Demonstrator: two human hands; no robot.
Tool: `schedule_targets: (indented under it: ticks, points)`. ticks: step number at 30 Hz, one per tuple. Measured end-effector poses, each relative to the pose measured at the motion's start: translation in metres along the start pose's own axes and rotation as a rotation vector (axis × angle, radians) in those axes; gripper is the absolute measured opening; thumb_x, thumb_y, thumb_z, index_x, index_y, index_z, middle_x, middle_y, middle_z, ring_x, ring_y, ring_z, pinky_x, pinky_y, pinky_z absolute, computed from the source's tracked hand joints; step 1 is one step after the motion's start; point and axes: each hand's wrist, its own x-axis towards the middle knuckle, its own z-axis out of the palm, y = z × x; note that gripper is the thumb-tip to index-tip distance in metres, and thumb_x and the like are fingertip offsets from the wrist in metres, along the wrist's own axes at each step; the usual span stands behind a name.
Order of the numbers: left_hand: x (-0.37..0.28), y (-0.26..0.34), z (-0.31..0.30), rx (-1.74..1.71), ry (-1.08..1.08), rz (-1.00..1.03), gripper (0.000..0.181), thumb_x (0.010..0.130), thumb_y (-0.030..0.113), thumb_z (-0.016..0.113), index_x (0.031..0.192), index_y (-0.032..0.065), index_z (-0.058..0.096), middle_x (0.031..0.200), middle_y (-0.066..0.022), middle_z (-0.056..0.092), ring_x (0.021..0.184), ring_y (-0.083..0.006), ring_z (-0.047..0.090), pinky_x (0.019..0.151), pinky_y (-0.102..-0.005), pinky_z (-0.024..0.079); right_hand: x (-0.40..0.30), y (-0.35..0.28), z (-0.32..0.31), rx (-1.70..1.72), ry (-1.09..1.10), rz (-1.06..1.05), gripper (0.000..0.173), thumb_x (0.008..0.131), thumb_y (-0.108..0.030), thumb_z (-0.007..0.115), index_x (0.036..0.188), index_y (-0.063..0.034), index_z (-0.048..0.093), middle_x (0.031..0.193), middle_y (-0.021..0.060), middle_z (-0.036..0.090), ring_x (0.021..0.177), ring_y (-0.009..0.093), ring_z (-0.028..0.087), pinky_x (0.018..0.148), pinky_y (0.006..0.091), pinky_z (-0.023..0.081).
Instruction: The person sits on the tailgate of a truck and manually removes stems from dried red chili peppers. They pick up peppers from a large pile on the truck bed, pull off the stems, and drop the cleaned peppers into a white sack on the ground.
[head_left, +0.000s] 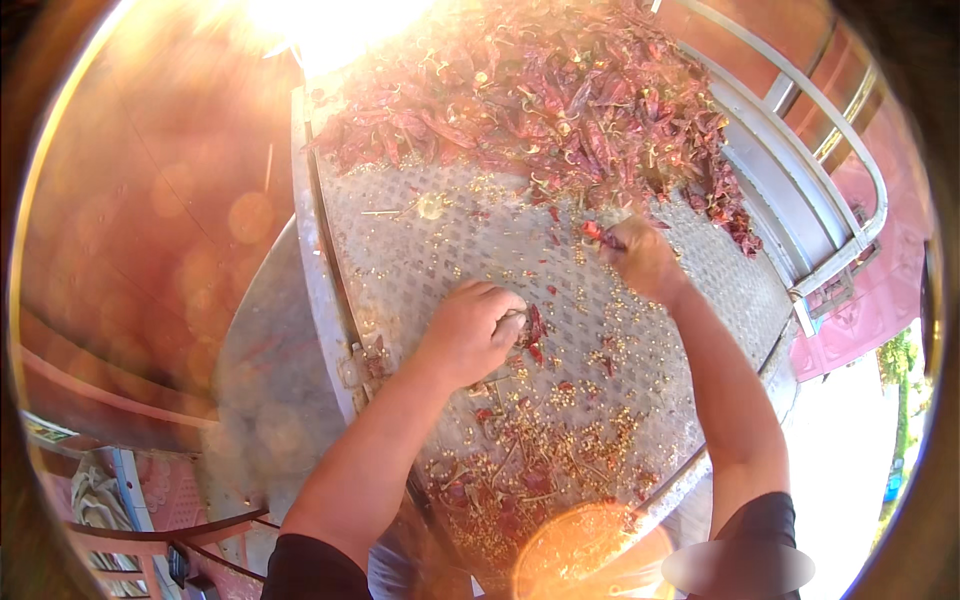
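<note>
Over the middle of a metal tread-plate bed (487, 225), my left hand (480, 326) is closed around dark red pieces of dried chili pepper (535, 330) that stick out by its thumb. Farther up and to the right, my right hand (637, 251) grips a red dried chili (592, 229) by the lower edge of a big pile of dried red chilies (555, 105). Loose yellow seeds (615, 435), stems and red scraps lie scattered on the plate between and below my hands, thickest near my body.
A metal side rail (874, 180) runs along the right. On the left stand the bed's raised metal edge (319, 225) and a large reddish panel (150, 225). A round orange shape, unclear through glare, shows at the bottom (585, 551). Bright sunlight washes out the top left.
</note>
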Motion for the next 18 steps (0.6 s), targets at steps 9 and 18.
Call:
schedule_targets:
  ticks: [9,18]
  points:
    - [-0.011,0.106,-0.03,-0.212,-0.073,-0.136,0.039,0.092,0.027,0.083,0.118,0.0004,0.073,0.106,-0.0145,0.074,0.09,-0.0275,0.073,0.082,-0.0392,0.058,-0.131,-0.098,-0.017,0.09,0.141,-0.19,0.015,0.095,-0.021,0.073,0.094,-0.0066,0.07,0.09,0.0159,0.067,0.091,0.039,0.066,0.082,0.0498,0.053]
    - [-0.118,0.151,0.002,-0.87,0.109,-0.325,0.014,0.097,0.003,0.076,0.111,0.0016,0.077,0.105,-0.0034,0.075,0.093,-0.008,0.068,0.082,-0.0261,0.055,-0.226,-0.151,-0.033,0.008,0.105,-0.356,0.014,0.084,-0.019,0.072,0.083,-0.0074,0.063,0.078,0.0165,0.065,0.08,0.042,0.064,0.074,0.0527,0.051]
